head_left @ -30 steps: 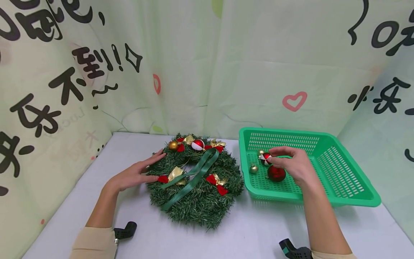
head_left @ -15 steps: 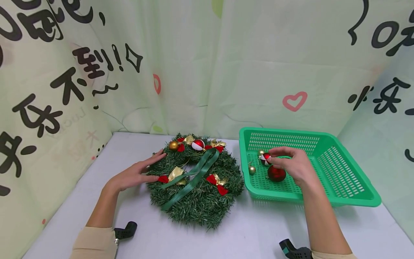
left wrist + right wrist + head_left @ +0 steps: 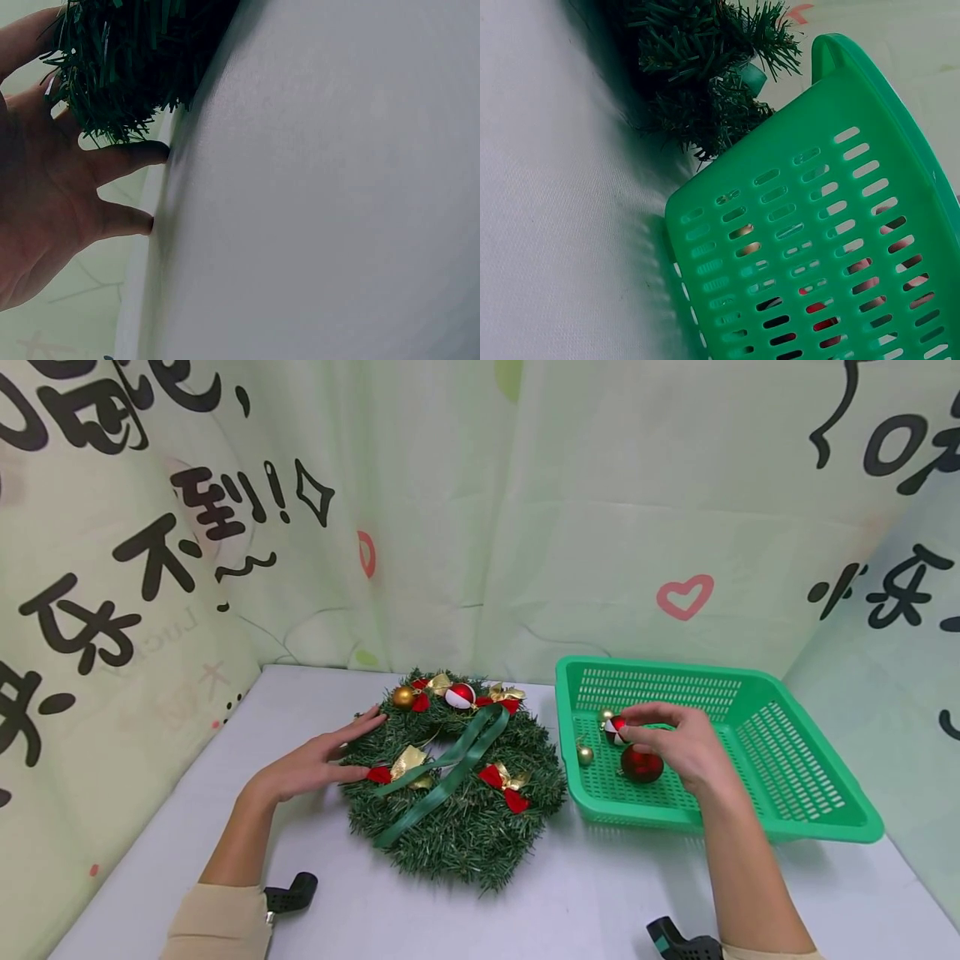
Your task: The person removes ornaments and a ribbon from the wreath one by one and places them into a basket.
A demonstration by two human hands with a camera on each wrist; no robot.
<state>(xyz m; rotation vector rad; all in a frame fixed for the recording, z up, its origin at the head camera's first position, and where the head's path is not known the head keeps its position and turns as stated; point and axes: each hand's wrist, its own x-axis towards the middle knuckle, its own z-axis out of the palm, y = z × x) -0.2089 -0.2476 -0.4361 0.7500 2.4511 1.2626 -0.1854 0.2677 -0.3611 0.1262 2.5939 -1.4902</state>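
A green wreath (image 3: 465, 852) lies on the white table, dressed with red and gold bows, a green ribbon (image 3: 442, 785) and small baubles. Against its left side rests my left hand (image 3: 318, 760), fingers spread; the left wrist view shows two fingertips touching the white table (image 3: 322, 195). Inside the green basket (image 3: 780, 760), my right hand (image 3: 678, 743) pinches a red-and-white bauble (image 3: 615, 729) between thumb and fingertips. Just below it sits a larger dark red bauble (image 3: 642, 765). In the right wrist view the basket's slotted wall mostly hides that hand.
Two small gold baubles lie in the basket's left part, one gold bauble (image 3: 585, 755) near its left wall. The basket stands just right of the wreath. A pale printed curtain (image 3: 585, 568) hangs behind the table and along both sides.
The small gold bauble by the basket's left wall has rolled slightly left. Both hands and the wreath stay in nearly the same place.
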